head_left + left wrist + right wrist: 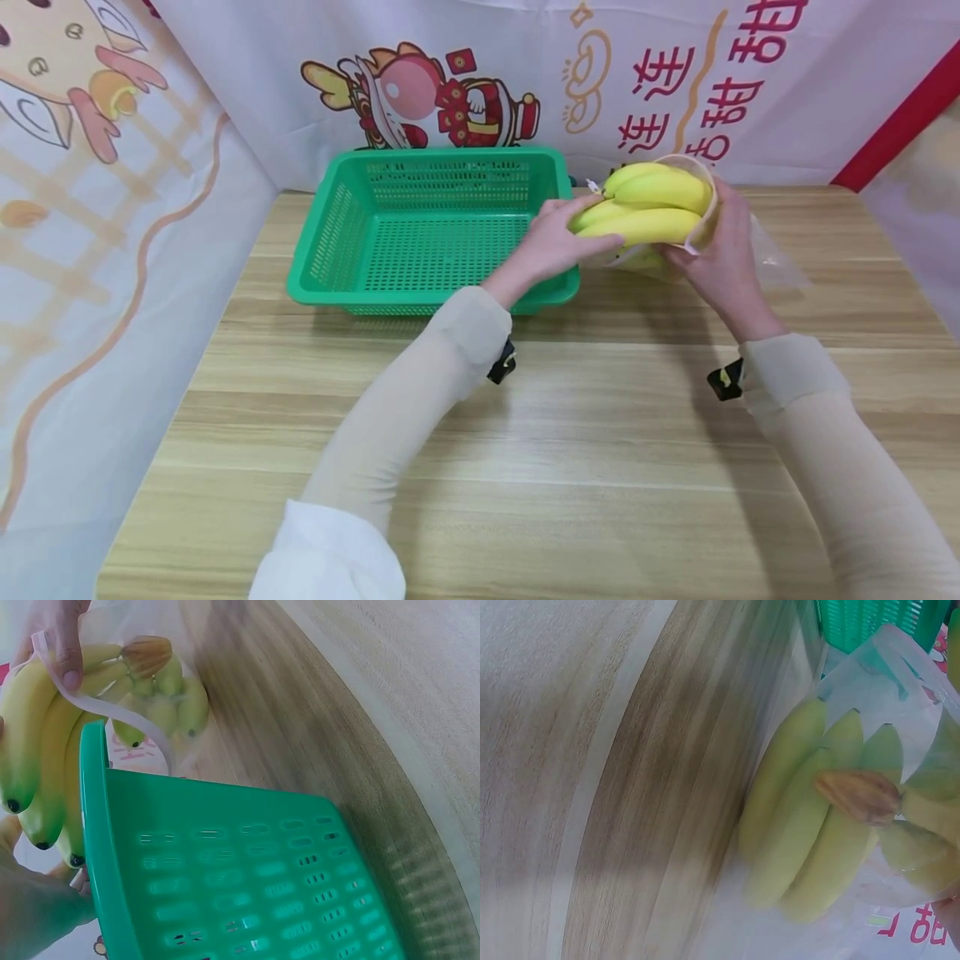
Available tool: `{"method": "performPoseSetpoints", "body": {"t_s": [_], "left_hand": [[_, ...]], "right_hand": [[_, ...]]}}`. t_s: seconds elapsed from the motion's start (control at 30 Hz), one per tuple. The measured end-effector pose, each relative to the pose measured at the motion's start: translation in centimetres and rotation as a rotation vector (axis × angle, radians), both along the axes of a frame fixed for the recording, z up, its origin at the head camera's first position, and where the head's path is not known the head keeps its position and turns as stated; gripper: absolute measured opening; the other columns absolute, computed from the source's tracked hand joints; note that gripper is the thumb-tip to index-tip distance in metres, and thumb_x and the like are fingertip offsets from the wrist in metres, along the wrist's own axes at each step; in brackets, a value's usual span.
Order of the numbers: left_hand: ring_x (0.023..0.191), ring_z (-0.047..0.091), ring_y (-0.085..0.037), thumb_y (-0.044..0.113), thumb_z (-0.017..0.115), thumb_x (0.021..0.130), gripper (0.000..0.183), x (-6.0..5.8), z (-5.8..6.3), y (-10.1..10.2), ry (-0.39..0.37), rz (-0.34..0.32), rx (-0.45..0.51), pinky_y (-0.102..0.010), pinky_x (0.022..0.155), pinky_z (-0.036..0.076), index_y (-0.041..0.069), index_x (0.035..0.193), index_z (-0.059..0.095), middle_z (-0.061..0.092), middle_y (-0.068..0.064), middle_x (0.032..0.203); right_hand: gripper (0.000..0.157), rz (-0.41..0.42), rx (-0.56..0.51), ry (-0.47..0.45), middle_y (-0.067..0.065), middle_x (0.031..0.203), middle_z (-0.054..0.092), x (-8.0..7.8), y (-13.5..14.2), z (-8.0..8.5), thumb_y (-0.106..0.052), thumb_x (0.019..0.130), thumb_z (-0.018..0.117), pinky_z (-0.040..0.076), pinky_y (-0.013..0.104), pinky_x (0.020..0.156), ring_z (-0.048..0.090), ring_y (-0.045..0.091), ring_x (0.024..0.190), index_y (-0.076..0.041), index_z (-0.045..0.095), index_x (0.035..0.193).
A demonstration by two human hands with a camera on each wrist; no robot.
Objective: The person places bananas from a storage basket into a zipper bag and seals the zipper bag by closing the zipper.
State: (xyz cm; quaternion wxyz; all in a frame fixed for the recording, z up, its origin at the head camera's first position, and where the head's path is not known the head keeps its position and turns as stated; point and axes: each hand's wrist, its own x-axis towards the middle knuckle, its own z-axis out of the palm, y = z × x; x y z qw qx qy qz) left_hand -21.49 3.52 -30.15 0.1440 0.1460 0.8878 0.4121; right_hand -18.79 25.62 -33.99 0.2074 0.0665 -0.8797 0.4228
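A bunch of yellow bananas (652,200) with greenish tips pokes out of a clear plastic bag (776,254) beside the basket's right end. My left hand (558,237) grips the tip end, its thumb along the near side; its other fingers are partly hidden behind the fruit. The right hand (723,262) holds the bag by its pale rim around the bunch, and in the left wrist view the right thumb (69,664) lies over that rim. Through the plastic, the right wrist view shows more bananas (802,817) and a brown stem (859,796).
A green perforated plastic basket (431,297) stands left of the bananas, its right end close to my left hand. Both are on a wood-grain table (585,467). A printed white cloth (247,75) hangs along the table's back and left sides.
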Motion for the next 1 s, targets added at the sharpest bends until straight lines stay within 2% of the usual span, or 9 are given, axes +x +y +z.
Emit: {"method": "performPoseSetpoints", "body": {"t_s": [0.27,0.57,1.0], "left_hand": [[0.128,0.034,-0.014,0.058,0.064,0.082,0.073,0.1,0.1,0.3,0.024,0.002,-0.009,-0.03,0.092,0.042,0.035,0.145,0.038,0.032,-0.003,0.147],[0.14,0.026,-0.018,0.059,0.065,0.081,0.076,0.1,0.6,0.6,0.05,-0.022,-0.049,-0.035,0.104,0.038,0.034,0.147,0.036,0.024,-0.002,0.155],[0.135,0.026,-0.019,0.059,0.068,0.079,0.076,0.7,1.1,1.6,0.046,0.052,-0.049,-0.034,0.099,0.04,0.038,0.145,0.036,0.023,0.0,0.155]], "right_hand": [[0.086,-0.01,0.015,0.043,0.014,0.143,0.038,0.0,0.0,0.2,-0.003,0.073,0.079,0.022,0.035,0.117,0.034,0.025,0.132,-0.014,0.033,0.145],[0.085,0.002,0.076,0.118,0.02,0.141,0.039,-0.1,0.1,0.1,-0.003,0.071,0.08,0.022,0.035,0.116,0.034,0.03,0.131,-0.005,0.035,0.143],[0.086,-0.012,0.14,0.133,0.025,0.146,0.032,-0.2,-0.1,0.2,-0.002,0.071,0.08,0.02,0.045,0.119,0.027,0.036,0.137,-0.001,0.032,0.142]]}}
